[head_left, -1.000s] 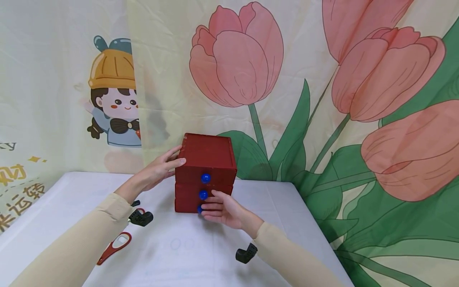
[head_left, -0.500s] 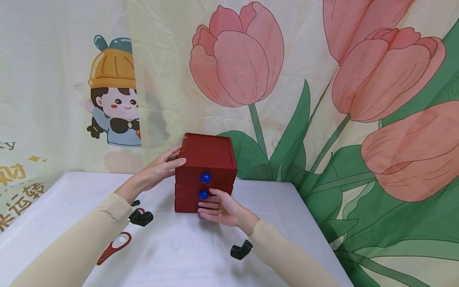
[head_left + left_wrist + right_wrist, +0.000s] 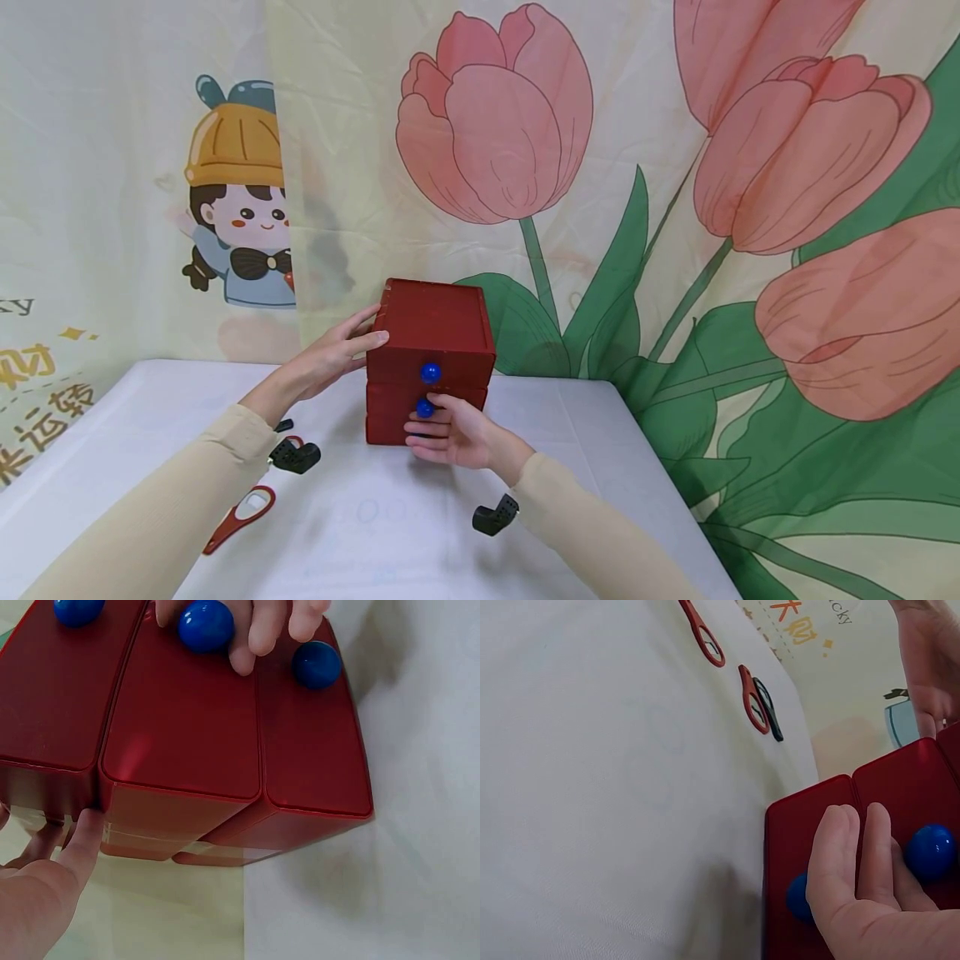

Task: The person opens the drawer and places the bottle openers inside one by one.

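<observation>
In the head view a dark red drawer box point(image 3: 435, 317) stands on the table, with round blue knobs down its front. My left hand point(image 3: 330, 354) rests against its left side, thumb at the top front edge; in the left wrist view its fingers point(image 3: 81, 844) lie along the box's side. At the front, my right hand point(image 3: 461, 429) is at the middle knob point(image 3: 425, 408), thumb above it and index finger below, fingers fairly straight. The other fingers reach across the bottom knob point(image 3: 316, 664), hidden in the head view. The top knob point(image 3: 431, 372) stands just above the thumb.
A red-handled tool with an oval loop point(image 3: 243, 517) lies on the white-covered table point(image 3: 375, 542), left of the box. A second red one point(image 3: 753, 705) lies beside a dark one point(image 3: 769, 710). A printed tulip cloth point(image 3: 495, 125) hangs behind. Black wrist cameras point(image 3: 495, 515) project from both wrists.
My right hand has moved left and slightly up, bringing thumb and index finger to the middle knob and covering the bottom one. My left hand and the box have stayed put.
</observation>
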`<state>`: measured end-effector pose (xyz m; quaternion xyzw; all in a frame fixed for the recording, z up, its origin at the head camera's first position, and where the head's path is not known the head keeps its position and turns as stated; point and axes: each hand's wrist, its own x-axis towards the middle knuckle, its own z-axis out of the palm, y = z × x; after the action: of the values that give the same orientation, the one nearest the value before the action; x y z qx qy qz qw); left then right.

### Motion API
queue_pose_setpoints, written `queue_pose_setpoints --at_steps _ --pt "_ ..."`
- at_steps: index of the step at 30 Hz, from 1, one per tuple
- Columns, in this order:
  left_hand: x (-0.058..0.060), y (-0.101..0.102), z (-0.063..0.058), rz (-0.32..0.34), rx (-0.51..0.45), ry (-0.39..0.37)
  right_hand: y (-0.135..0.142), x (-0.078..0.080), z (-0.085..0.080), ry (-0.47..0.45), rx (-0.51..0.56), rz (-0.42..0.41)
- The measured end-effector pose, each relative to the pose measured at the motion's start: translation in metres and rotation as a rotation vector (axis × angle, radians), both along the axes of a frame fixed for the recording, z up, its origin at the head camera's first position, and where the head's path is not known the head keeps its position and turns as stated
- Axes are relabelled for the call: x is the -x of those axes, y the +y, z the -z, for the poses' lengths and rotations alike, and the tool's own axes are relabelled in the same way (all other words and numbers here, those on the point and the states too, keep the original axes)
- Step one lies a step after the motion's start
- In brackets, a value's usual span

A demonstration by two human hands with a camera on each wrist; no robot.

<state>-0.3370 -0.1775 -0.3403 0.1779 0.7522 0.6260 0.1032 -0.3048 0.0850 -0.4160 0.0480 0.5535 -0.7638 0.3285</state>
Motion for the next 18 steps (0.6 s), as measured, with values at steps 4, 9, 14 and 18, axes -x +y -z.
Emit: queue_pose_setpoints --at_steps 4,9,14,18 --pt "0.0001 0.0001 -0.0003 0.001 -0.002 -0.001 -0.0020 0.0016 0.0012 0.000 -0.003 0.006" --pt "0.0013 0.0001 0.0002 -0.003 0.002 0.000 -0.0024 0.0029 0.0030 0.005 -0.009 0.019" --pt "0.0023 -0.0006 0.0013 -0.006 0.003 -0.001 -0.0025 0.0029 0.0045 0.014 -0.005 0.022" --pt "0.0012 -0.0008 0.0012 -0.006 0.004 0.000 -0.0029 0.0030 0.0057 0.023 -0.002 0.027"
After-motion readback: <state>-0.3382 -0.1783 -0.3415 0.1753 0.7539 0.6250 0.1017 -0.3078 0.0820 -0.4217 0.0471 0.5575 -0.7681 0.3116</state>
